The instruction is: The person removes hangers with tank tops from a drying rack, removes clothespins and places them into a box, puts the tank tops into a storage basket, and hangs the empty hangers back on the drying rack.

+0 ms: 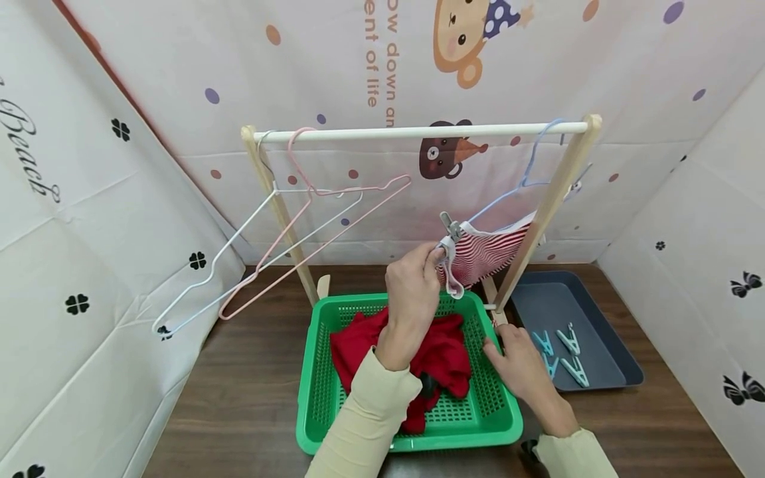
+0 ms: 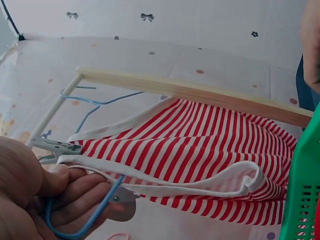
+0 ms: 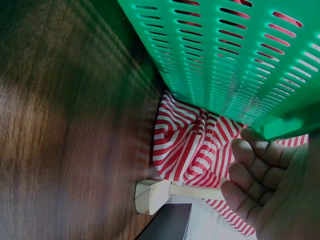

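A red-and-white striped garment (image 2: 200,135) with white trim hangs from a blue hanger (image 1: 508,192) on the right end of the rack. A grey clothespin (image 1: 452,227) clips its trim near the hanger's end. My left hand (image 1: 412,292) is at that end; thumb and finger pinch the white trim there. In the left wrist view, the hanger's bent tip lies across my curled fingers. My right hand (image 1: 522,365), fingers loosely bent and holding nothing, is beside the right wall of the green basket (image 3: 220,60). The garment's lower part bunches behind the basket, close to the tabletop.
Red cloth (image 1: 442,352) lies in the basket. The drying rack's white bar (image 1: 406,135) spans above, with a pink hanger (image 1: 358,226) and a white hanger (image 1: 239,232) on its left. Several clothespins (image 1: 575,372) lie in a dark tray (image 1: 603,318) at right.
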Available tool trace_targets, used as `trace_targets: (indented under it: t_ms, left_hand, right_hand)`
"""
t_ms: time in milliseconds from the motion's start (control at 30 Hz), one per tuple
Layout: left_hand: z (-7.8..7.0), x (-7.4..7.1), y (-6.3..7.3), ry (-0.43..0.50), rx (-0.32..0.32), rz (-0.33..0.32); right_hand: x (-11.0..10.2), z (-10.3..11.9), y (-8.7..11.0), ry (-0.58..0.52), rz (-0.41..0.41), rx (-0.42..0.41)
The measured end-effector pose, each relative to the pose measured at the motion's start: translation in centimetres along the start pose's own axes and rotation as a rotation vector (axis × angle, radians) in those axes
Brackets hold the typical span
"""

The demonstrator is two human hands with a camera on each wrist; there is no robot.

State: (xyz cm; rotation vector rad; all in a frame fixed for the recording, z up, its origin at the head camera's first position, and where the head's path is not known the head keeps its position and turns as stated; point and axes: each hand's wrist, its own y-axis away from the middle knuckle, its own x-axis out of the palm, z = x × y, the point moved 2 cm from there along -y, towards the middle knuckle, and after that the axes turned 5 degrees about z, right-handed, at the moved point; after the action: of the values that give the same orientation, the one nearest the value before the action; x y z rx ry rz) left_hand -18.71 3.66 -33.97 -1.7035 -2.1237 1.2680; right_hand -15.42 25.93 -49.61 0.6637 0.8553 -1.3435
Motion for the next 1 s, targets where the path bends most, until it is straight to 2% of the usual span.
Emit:
trace_targets:
  t_ms: [367,1000]
  left_hand:
    - [0.1,-0.8,-0.5,0.070,0.080,-0.119]
    - [1.3,-4.3,-0.5,0.144,0.124,-0.193]
  right_hand:
    - [0.2,-0.2,0.0,-0.007,0.007,0.009]
    - [0.2,-0.4,-0.1,-0.034,0.005,0.003]
